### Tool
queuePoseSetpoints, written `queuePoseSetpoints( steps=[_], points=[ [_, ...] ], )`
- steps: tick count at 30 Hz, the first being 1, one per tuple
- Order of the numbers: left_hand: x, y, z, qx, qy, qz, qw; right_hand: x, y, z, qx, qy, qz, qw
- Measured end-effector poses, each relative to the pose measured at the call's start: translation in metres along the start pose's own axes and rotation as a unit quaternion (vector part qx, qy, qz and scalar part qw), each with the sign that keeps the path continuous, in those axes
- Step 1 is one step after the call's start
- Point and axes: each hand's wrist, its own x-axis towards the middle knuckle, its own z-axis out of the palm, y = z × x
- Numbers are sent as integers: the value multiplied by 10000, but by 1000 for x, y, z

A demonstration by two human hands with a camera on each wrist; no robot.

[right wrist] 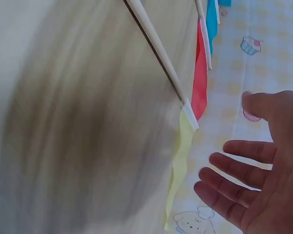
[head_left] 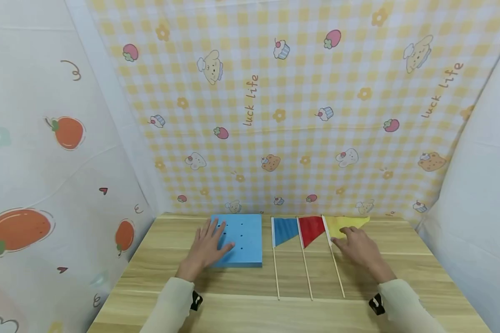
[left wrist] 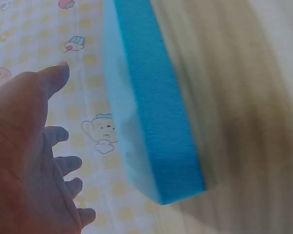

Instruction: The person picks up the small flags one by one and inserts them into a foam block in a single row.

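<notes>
Over the left part of a light-blue foam block (head_left: 252,243) with several small holes, my left hand (head_left: 205,249) is spread. In the left wrist view, that hand (left wrist: 24,156) appears above the block's top face, thumb apart from the fingers. To the block's right lie three small flags on thin wooden sticks: a blue flag (head_left: 286,230), a red flag (head_left: 311,230) and a yellow flag (head_left: 336,225). My right hand (head_left: 360,249) is over the yellow flag, near its stick. The right wrist view shows its fingers (right wrist: 234,168) extended and holding nothing.
The flags and block lie on a wood-grain table (head_left: 233,310), sticks pointing toward me. A checked cloth (head_left: 279,92) hangs along the table's back edge. White cloths hang on the left (head_left: 46,175) and right (head_left: 479,185). Each wrist wears a black band.
</notes>
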Motion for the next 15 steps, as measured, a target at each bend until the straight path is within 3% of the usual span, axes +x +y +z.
queuePoseSetpoints(
  steps=[7, 15],
  points=[
    [-10, 0, 16, -147, 52, 263, 9995, -12, -4, 13, 498, -423, 216, 9976],
    [-12, 2, 26, -259, -117, 307, 9991, -20, -7, 22, 713, -440, 433, 9955]
  ],
)
